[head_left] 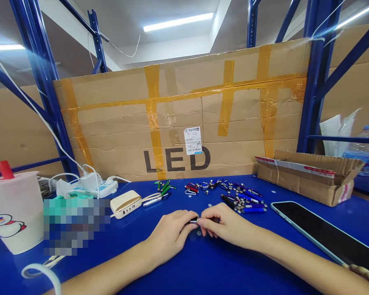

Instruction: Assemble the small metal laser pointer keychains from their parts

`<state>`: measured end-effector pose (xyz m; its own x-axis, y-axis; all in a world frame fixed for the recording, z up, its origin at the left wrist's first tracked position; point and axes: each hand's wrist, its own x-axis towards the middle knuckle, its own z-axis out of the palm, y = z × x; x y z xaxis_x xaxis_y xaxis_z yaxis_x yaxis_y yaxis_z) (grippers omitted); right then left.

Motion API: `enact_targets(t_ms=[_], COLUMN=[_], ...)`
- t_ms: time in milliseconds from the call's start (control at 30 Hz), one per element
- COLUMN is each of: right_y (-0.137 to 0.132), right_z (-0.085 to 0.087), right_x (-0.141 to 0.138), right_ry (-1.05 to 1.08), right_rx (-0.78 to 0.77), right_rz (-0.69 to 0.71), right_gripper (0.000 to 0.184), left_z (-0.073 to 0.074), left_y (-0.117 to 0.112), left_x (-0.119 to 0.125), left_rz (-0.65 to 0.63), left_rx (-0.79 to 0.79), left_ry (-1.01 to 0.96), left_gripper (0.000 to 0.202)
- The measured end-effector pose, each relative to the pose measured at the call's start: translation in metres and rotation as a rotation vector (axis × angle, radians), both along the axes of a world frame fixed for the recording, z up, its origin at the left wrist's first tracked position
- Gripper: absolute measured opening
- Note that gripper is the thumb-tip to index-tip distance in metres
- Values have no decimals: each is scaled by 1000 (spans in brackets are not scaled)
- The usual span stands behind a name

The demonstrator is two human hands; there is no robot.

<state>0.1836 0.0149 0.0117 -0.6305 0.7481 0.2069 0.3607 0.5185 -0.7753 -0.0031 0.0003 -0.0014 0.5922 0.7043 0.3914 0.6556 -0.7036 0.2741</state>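
Small dark part [193, 221] with a pale end: sits between the two hands, mid-bench, just above the surface as far as I can tell. Left hand [171, 230] has it pinched between thumb and fingers from the left; right hand [226, 226] has thumb and index closed at its right end. Both grips narrow, fingertips nearly meeting over the part. Another dark bit shows in the curl of the right hand; can't tell if it's the same piece.

Right below the fingertips: pale disc [199, 233] on the bench [199, 272].

Beyond the hands, along the back: green parts [165, 188] behind the left hand, red parts [192, 188] about centre, then blue tubes [252, 210] mixed with small metal bits, behind and right of the right hand. Silver tube [152, 201] lies left of centre, near the green parts, next to the cream power bank [126, 205].

Further out left: power strip [108, 189] with white plugs, cup [15, 217] with a red straw end. Right: phone [322, 235] screen dark, lying near the right forearm; open cardboard box [301, 180] behind it. Back wall: taped cardboard panel [126, 135] printed "LED".
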Motion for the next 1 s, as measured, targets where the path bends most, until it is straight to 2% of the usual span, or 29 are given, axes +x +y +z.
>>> enact_targets(t_ms=[100, 167, 233, 300, 467, 600, 667, 733, 867, 1000], right_y=[-2, -3, -3, -3, -3, 0, 4, 7, 8, 7], right_z=[1, 1, 1, 0, -4, 0, 2, 3, -1, -3], right_x=[-3, -6, -9, -12, -13, -3, 2, 5, 5, 4], right_ry=[85, 177, 252, 280, 190, 52, 7, -4, -13, 10], right_rx=[-185, -341, -433, -435, -224, 202, 402, 520, 635, 618], right_rz=[55, 92, 96, 76, -49, -229, -255, -241, -220, -288], right_gripper=[47, 51, 54, 56, 52, 41, 38, 35, 31, 30], left_z=[-2, -1, 0, 2, 4, 1, 0, -1, -2, -3], left_y=[0, -2, -3, -4, -4, -2, -1, 0, 2, 3], left_x=[-1, -1, 1, 2, 4, 3, 2, 2, 2, 2], left_rz=[-24, -42, -28, -1, 34, 72, 108, 147, 146, 121], left_rx=[157, 207, 182, 132, 108, 121, 102, 66, 60, 120], left_ry=[40, 15, -35, -76, -76, -87, -109, -133, -141, -123], left_gripper=[27, 26, 23, 22, 24, 26, 27, 28, 27, 28])
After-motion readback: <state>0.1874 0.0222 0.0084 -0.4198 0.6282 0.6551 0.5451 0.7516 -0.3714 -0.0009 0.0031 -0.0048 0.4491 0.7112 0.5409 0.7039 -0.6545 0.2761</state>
